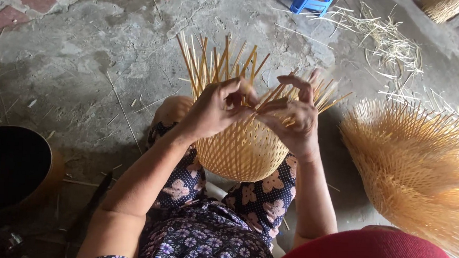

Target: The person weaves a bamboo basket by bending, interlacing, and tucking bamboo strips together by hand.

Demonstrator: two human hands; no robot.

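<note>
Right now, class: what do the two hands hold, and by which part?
Both the left hand and right hand pinch loose upright strips at the rim of the half-woven bamboo basket on the lap.

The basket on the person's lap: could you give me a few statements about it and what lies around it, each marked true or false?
1. Both hands, the left hand and the right hand, are at the top of the basket. True.
2. The basket is finished, with a neat closed rim. False: loose strips stick up from its top.
3. A stack of similar baskets lies to the person's right. True.
4. The floor is covered with green carpet. False: it is bare grey concrete.
5. A blue stool stands at the top edge. True.
</note>
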